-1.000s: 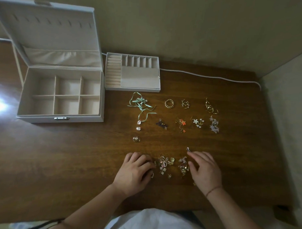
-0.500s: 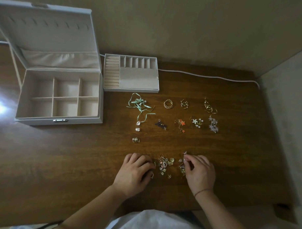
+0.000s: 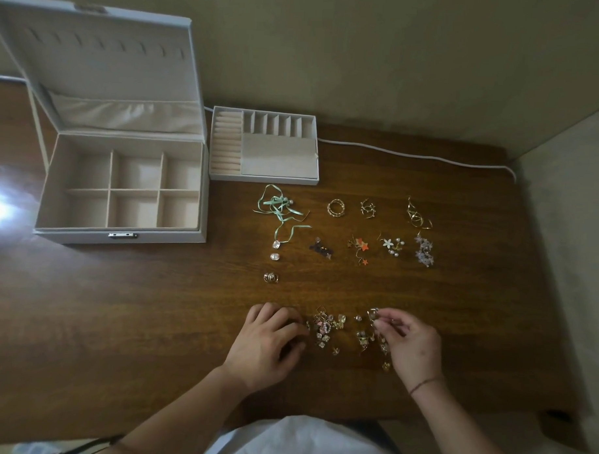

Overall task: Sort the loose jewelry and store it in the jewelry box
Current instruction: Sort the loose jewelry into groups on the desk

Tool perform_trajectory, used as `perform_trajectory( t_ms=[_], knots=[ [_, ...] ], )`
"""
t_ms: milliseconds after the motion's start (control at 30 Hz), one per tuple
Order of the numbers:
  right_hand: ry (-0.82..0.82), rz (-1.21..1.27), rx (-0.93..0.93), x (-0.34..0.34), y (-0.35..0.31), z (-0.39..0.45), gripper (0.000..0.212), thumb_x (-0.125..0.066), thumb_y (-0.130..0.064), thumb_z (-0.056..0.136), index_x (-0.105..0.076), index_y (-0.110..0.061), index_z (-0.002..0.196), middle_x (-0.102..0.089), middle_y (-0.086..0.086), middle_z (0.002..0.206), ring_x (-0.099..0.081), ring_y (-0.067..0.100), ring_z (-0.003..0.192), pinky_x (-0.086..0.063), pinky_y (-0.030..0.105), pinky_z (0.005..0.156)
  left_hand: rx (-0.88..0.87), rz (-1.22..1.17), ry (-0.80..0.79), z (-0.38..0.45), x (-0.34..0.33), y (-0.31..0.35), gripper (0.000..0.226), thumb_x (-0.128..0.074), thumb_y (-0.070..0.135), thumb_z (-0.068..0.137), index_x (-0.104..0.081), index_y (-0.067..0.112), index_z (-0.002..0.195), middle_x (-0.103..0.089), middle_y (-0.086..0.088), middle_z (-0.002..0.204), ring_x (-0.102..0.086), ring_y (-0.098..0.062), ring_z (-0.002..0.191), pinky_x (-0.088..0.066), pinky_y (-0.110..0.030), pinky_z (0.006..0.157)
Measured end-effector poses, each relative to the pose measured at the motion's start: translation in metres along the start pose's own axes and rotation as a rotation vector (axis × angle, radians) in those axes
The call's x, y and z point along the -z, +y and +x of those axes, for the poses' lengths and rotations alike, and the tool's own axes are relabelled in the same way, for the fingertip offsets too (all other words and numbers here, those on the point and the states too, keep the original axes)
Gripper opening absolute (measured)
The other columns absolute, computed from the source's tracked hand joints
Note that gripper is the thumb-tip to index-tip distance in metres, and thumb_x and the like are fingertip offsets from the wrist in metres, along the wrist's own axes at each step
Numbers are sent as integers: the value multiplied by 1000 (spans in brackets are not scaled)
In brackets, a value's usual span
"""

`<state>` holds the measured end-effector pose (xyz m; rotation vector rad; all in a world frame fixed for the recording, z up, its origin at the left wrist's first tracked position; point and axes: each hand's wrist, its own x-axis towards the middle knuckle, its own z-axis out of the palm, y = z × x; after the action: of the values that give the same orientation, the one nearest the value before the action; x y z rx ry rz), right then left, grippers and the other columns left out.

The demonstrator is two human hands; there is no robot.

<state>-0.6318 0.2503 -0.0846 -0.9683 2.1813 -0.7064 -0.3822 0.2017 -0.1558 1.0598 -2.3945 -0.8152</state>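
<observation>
1. A wooden table (image 3: 152,306) is carrying everything; the jewelry box (image 3: 121,234) is sitting open at its far left corner, its lid standing up and its six compartments showing bare lining.
2. The removable tray (image 3: 263,178) is lying just beside the box's right wall, near the far edge.
3. Sorted pieces are lying apart in rows toward the middle: a mint ribbon piece (image 3: 280,209), a gold ring stack (image 3: 336,207), gold wire earrings (image 3: 418,215), star earrings (image 3: 358,247), flower-and-pearl earrings (image 3: 392,245) and a pale lilac cluster (image 3: 424,253).
4. The unsorted pile (image 3: 328,328) is lying near the front edge, between the two hands.
5. The left hand (image 3: 267,341) is resting on the table with fingers curled, fingertips touching the pile's left side; I cannot tell whether it is holding anything.
6. The right hand (image 3: 411,342) is hovering at the pile's right side, thumb and forefinger narrowly pinching a small gold piece (image 3: 373,313).
7. A white cable (image 3: 412,156) is running along the far edge.
</observation>
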Motion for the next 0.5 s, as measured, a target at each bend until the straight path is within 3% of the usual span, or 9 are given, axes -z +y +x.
perform_trajectory(
  t_ms=[133, 233, 367, 500],
  knots=[
    [-62, 84, -73, -2, -2, 0, 20, -73, -11, 80, -71, -28, 90, -72, -10, 86, -67, 4, 83, -53, 16, 67, -6, -19, 25, 1, 1, 3, 21, -63, 38, 89, -68, 33, 109, -57, 13, 118, -49, -12, 108, -41, -38, 92],
    [-103, 281, -163, -4, -5, -5, 20, -69, -4, 82, -70, -22, 91, -74, -2, 82, -70, 10, 74, -52, 16, 61, -18, -30, 81, 9, 0, 17, 27, -65, 38, 90, -67, 30, 116, -58, 13, 119, -50, -13, 109, -40, -37, 93],
    [-151, 557, -297, -9, -9, -11, 20, -64, 3, 83, -70, -11, 95, -74, 8, 89, -71, 21, 78, -54, 26, 65, -46, -84, 97, 34, -3, 44, 29, -66, 36, 92, -64, 28, 120, -64, 14, 120, -52, -14, 112, -40, -34, 91],
    [-206, 800, -393, -9, -14, -15, 23, -65, 0, 76, -68, -4, 98, -72, 13, 91, -68, 22, 78, -54, 25, 61, -56, -127, 67, 49, -7, 56, 23, -59, 37, 96, -65, 29, 117, -68, 16, 110, -54, -10, 99, -42, -33, 80]
  ],
)
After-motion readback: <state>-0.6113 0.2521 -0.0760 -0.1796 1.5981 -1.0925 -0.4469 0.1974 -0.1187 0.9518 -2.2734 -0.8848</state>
